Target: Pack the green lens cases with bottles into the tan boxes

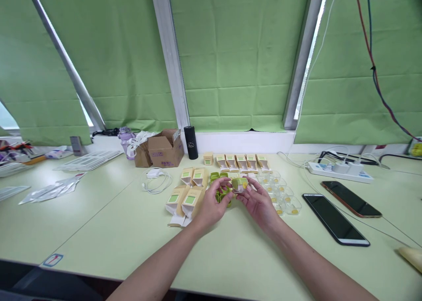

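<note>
A: Where is the piece, measured from the hands?

B: Right between them. It's a small, squat tub of clear plastic with a green upper band and a touch of yellow (238, 185). The left hand (216, 199) pinches its left side and the right hand (259, 200) grips its right side, with some fingers underneath.

A: So neither one is nearer?

B: No, both touch it. The hands are apart, joined only through the tub.

A: Which way is its long axis?

B: It looks wider from hand to hand than tall, but it's too small to be certain.

A: What is around it?

B: Bright green plastic cups (214, 176) sit just behind the left fingers, partly hidden. Clear plastic cups with yellow spots inside (281, 189) are just beyond the right hand, on its outer side. Tan cardboard boxes with green labels (190, 200) lie just outside the left hand, and a row of smaller-looking tan boxes with raised flaps (241, 162) is beyond both.
</note>
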Motion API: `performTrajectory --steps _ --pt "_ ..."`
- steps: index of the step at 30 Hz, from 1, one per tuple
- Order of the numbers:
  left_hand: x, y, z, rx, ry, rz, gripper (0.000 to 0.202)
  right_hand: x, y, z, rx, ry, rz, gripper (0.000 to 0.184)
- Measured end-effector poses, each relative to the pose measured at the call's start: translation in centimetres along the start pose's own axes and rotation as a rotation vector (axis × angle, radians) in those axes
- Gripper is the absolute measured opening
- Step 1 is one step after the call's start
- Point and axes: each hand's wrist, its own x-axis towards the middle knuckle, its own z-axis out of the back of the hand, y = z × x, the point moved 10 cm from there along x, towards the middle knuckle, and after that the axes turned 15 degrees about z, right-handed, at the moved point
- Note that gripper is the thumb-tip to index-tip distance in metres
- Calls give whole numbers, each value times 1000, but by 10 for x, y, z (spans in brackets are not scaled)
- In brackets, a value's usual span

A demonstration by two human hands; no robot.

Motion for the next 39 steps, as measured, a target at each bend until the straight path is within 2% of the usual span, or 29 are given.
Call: performTrajectory --steps 12,18,23,27,32,36,39 --pt "1 4 -2 0 29 45 59 2 16 0 -300 65 172 75" --pt "-1 12 -8 2 82 79 67 2 15 -1 -340 98 185 77" --pt "-1 8 -8 25 77 38 54 0 16 -8 -348 151 203 77" --pt "-3 2 -8 76 83 -19 47 -1 25 -12 -366 186 247 60" --pt "-10 -7 -15 237 128 -112 47 5 42 4 -427 32 316 45" --pt "-18 -14 -27 420 211 -158 52 9 50 19 -469 -99 351 41" --pt "-23 -18 -36 510 266 -206 53 10 51 24 -489 -138 356 40"
